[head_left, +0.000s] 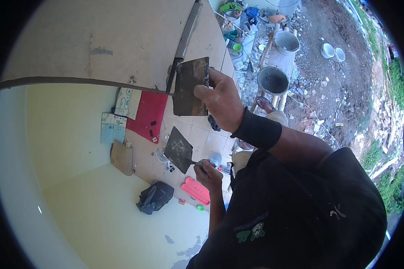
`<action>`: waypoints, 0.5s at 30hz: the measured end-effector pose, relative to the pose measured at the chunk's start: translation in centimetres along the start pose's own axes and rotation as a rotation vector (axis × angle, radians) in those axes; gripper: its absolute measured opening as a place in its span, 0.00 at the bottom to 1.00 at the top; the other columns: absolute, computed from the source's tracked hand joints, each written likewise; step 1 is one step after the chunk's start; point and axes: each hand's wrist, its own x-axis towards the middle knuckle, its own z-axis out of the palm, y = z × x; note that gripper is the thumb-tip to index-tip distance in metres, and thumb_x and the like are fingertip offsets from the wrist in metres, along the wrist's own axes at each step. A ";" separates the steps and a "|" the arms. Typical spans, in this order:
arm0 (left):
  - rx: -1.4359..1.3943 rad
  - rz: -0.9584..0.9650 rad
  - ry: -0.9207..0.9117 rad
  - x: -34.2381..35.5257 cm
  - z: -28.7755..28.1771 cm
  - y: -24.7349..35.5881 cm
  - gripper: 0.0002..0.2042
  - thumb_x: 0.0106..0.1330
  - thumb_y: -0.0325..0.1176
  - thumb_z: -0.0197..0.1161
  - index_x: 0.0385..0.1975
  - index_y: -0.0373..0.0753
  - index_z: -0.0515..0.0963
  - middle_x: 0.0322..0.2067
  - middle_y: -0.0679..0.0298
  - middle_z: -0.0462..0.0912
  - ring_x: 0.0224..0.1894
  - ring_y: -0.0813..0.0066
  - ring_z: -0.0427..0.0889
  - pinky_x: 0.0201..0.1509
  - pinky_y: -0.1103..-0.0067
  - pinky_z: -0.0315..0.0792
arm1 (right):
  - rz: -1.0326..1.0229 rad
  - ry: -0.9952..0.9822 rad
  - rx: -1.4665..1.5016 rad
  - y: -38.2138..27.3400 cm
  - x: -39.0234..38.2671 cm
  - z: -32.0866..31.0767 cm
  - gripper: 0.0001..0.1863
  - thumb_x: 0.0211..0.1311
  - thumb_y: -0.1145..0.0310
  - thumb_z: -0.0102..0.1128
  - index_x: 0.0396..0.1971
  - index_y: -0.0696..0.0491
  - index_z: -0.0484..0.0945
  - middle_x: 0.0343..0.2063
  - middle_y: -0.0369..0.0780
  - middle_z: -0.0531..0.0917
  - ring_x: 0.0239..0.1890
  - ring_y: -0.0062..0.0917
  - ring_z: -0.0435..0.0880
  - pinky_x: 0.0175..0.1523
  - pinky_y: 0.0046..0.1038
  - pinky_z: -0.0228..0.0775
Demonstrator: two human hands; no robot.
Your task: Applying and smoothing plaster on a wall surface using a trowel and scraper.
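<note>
My right hand [224, 99], with a black band at the wrist, grips a flat rectangular plate [189, 95] smeared with grey mortar. My thumb lies on its face. The plate stands close beside the dark edge [170, 74] of the wall [107, 40]; whether they touch, I cannot tell. Below it, my left hand [208, 175] is closed around the handle of a trowel [179, 150]. The trowel's angular blade has grey residue on it and points toward the upper left. A grey strip [188, 29] runs up the wall above the plate.
Two mortar buckets [274, 80] [287, 41] stand on a pole-and-plank platform [280, 60] at upper right. Far below are a red mat [147, 114], a black bag [155, 197] and a pink tray [196, 190]. Pale basins [327, 50] sit on the rubble-strewn ground.
</note>
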 end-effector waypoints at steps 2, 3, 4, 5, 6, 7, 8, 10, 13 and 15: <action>0.003 0.028 -0.011 0.0 0.0 0.1 0.12 0.71 0.35 0.51 0.28 0.33 0.67 0.21 0.59 0.76 0.25 0.69 0.76 0.34 0.73 0.72 | 0.050 -0.027 -0.205 -0.6 0.4 0.0 0.13 0.55 0.74 0.55 0.38 0.67 0.77 0.33 0.48 0.84 0.27 0.28 0.83 0.36 0.29 0.76; 0.005 0.031 -0.013 0.0 0.0 0.1 0.12 0.71 0.35 0.51 0.28 0.33 0.67 0.21 0.59 0.76 0.25 0.69 0.76 0.34 0.73 0.72 | 0.048 -0.025 -0.202 -0.7 0.7 0.1 0.13 0.55 0.74 0.55 0.38 0.67 0.77 0.33 0.48 0.84 0.27 0.28 0.83 0.36 0.29 0.76; 0.003 0.017 -0.018 0.0 0.0 0.3 0.12 0.71 0.35 0.51 0.28 0.33 0.68 0.21 0.59 0.76 0.25 0.69 0.76 0.34 0.73 0.72 | 0.005 -0.023 -0.325 -0.6 1.0 0.3 0.13 0.55 0.72 0.56 0.35 0.67 0.77 0.32 0.51 0.83 0.28 0.34 0.83 0.38 0.32 0.75; 0.000 0.002 -0.023 0.0 0.0 0.4 0.12 0.71 0.35 0.51 0.29 0.33 0.68 0.21 0.59 0.76 0.25 0.69 0.76 0.34 0.73 0.72 | -0.038 -0.021 -0.449 -0.6 1.3 0.6 0.14 0.55 0.71 0.57 0.33 0.68 0.76 0.31 0.54 0.82 0.28 0.39 0.82 0.39 0.35 0.75; 0.002 0.003 -0.022 -0.1 0.0 0.5 0.12 0.71 0.35 0.51 0.29 0.33 0.68 0.21 0.59 0.76 0.25 0.69 0.76 0.34 0.73 0.72 | -0.038 -0.023 -0.447 -0.6 1.5 0.9 0.14 0.55 0.71 0.57 0.33 0.68 0.76 0.31 0.54 0.82 0.28 0.39 0.82 0.39 0.35 0.75; -0.010 -0.013 -0.026 0.0 0.1 0.5 0.12 0.71 0.35 0.51 0.29 0.32 0.68 0.21 0.59 0.76 0.25 0.70 0.76 0.33 0.73 0.72 | -0.049 -0.034 -0.534 -0.8 1.7 1.4 0.14 0.54 0.69 0.59 0.31 0.68 0.76 0.30 0.56 0.80 0.30 0.43 0.81 0.40 0.37 0.74; -0.022 -0.028 -0.029 0.1 0.1 0.7 0.12 0.71 0.35 0.51 0.29 0.32 0.69 0.21 0.60 0.76 0.24 0.70 0.76 0.32 0.73 0.72 | -0.060 -0.046 -0.621 -1.0 1.9 1.9 0.15 0.54 0.68 0.60 0.28 0.68 0.75 0.29 0.57 0.79 0.31 0.47 0.80 0.42 0.40 0.74; -0.016 -0.017 -0.028 0.1 0.3 0.9 0.12 0.71 0.35 0.51 0.30 0.32 0.69 0.21 0.60 0.76 0.24 0.70 0.76 0.32 0.73 0.72 | -0.099 -0.042 -0.678 -1.2 2.4 2.9 0.14 0.53 0.69 0.60 0.26 0.68 0.74 0.23 0.54 0.78 0.26 0.38 0.80 0.35 0.36 0.73; -0.019 0.010 -0.021 0.2 0.4 1.2 0.12 0.71 0.35 0.52 0.30 0.32 0.69 0.20 0.60 0.76 0.23 0.71 0.76 0.30 0.74 0.71 | -0.109 -0.052 -0.702 -1.7 2.9 4.2 0.14 0.53 0.70 0.61 0.24 0.69 0.73 0.16 0.49 0.78 0.20 0.29 0.81 0.28 0.32 0.72; -0.027 0.025 -0.014 0.2 0.4 1.3 0.12 0.71 0.35 0.52 0.30 0.32 0.70 0.20 0.60 0.76 0.22 0.71 0.75 0.29 0.74 0.71 | -0.080 -0.067 -0.669 -1.7 3.2 4.5 0.14 0.54 0.70 0.61 0.23 0.69 0.73 0.16 0.48 0.78 0.20 0.28 0.81 0.28 0.31 0.72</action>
